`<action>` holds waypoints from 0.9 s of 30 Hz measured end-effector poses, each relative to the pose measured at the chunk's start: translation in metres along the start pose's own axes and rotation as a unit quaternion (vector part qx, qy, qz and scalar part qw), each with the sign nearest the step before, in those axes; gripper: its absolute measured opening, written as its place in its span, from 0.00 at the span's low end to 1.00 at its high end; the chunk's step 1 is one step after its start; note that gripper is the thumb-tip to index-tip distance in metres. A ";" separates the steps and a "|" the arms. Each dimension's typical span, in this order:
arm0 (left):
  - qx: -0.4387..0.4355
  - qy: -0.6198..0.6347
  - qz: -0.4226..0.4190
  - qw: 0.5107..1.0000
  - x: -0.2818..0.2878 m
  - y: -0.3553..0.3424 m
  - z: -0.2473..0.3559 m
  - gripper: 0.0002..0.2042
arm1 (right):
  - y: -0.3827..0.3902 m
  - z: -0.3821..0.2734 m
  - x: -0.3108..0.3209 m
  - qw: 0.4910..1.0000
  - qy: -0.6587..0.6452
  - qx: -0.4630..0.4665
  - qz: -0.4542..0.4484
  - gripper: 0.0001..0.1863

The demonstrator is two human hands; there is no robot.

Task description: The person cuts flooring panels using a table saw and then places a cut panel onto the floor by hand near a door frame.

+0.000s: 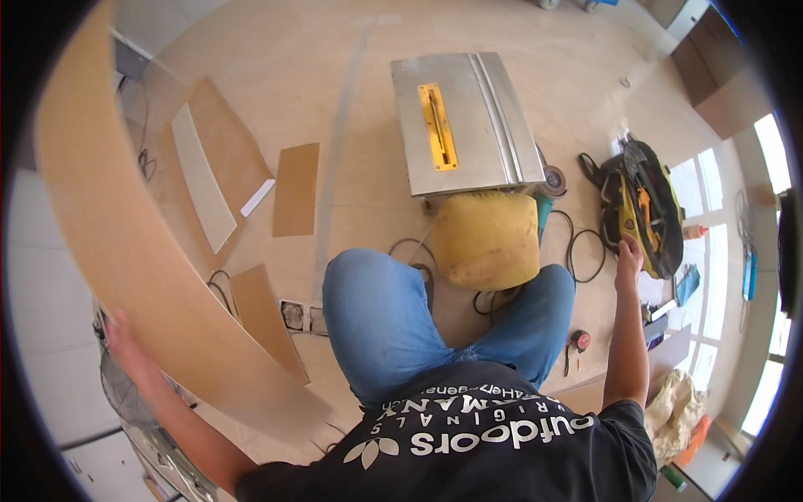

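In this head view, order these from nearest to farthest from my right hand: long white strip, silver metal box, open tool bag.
1. Open tool bag, at your right hand.
2. Silver metal box, ahead, centre.
3. Long white strip, left side.

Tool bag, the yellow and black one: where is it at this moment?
In the head view, the tool bag lies on the floor at the right, beside the right hand and right of the silver metal box.

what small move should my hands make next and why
I'd probably bring the right hand over to help steady the long board: only the left hand is at its edge, while the right hand is across by the open tool bag.
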State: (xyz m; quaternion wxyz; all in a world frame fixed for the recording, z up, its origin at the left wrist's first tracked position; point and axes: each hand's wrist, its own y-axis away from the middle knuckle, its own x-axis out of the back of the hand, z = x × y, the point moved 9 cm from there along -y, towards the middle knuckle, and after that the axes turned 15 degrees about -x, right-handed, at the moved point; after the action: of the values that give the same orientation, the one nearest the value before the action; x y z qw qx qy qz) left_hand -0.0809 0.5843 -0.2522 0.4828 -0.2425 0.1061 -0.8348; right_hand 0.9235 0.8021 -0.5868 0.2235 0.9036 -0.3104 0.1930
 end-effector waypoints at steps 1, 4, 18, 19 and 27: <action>-0.042 0.054 0.033 0.997 0.005 -0.020 0.045 0.19 | -0.002 0.004 -0.010 1.000 -0.009 -0.001 -0.017 0.16; -0.092 0.070 0.148 0.982 0.028 -0.089 0.100 0.26 | -0.010 0.013 -0.017 0.995 -0.097 0.014 -0.023 0.15; -0.184 0.500 0.023 0.846 -0.115 -0.151 0.119 0.23 | 0.033 -0.126 -0.050 0.976 -0.175 0.120 -0.050 0.14; -0.178 0.507 0.015 0.843 -0.135 -0.144 0.114 0.23 | 0.030 -0.144 -0.058 0.975 -0.164 0.138 -0.053 0.13; -0.060 0.665 0.015 0.745 -0.282 -0.103 0.024 0.17 | 0.030 -0.307 -0.185 0.919 -0.284 0.095 -0.256 0.22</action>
State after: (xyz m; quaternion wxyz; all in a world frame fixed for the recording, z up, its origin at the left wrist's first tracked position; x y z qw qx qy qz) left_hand -0.0297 0.8800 -0.2745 0.2869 0.3468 0.4538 -0.7691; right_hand 0.7040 1.0294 -0.4150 0.0814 0.9860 -0.0989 -0.1071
